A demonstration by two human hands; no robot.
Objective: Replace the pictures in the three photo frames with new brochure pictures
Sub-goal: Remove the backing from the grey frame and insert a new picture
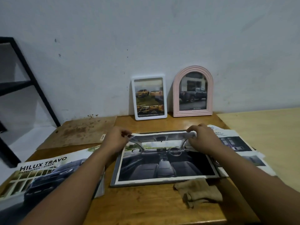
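A large grey photo frame [129, 184] lies flat on the wooden table [146, 205]. On it lies a brochure picture of a car interior [162, 161]. My left hand [116, 138] pinches the picture's far left corner, lifted slightly. My right hand [200, 138] pinches its far right corner. A white rectangular frame [164, 96] and a pink arched frame [176, 88] lean upright against the wall behind, each holding a truck picture.
A "Hilux Travo" brochure [48, 176] lies at the left. More brochure pages [240, 143] lie at the right. A brown cloth [198, 192] sits near the frame's front right corner. A brown backing board [78, 132] lies at back left, beside a black shelf [32, 82].
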